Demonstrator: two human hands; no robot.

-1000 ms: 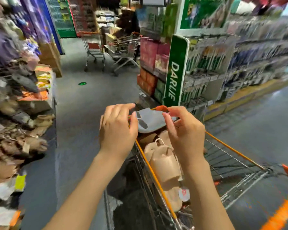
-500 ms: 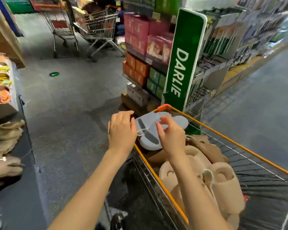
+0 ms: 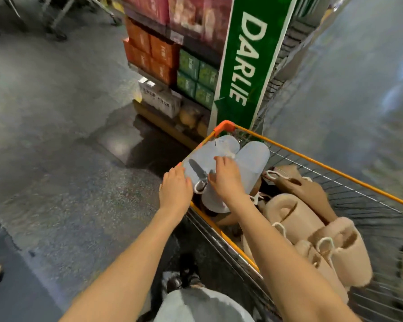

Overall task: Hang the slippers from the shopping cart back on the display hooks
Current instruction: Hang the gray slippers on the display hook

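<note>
A pair of pale blue slippers [image 3: 247, 163], soles up and tied with a white loop, lies over the front corner of the orange-rimmed shopping cart [image 3: 323, 165]. My left hand [image 3: 176, 190] grips the pair's near left edge at the cart rim. My right hand [image 3: 227, 180] rests on top of the pair, fingers curled and pinching near the white loop. Several beige fleecy slippers [image 3: 289, 213] with white hang loops fill the cart basket behind. No display hooks are in view.
A green DARLIE sign [image 3: 244, 63] stands just beyond the cart's front corner, beside shelves of orange and green boxes [image 3: 172, 59]. Grey floor [image 3: 63, 140] spreads to the left. A dark shelf edge [image 3: 0, 287] sits at the lower left.
The view has tilted down and closer to the cart. The blue pair and both hands have lowered onto the cart's front corner; the slipper rack at the left has left the view.
</note>
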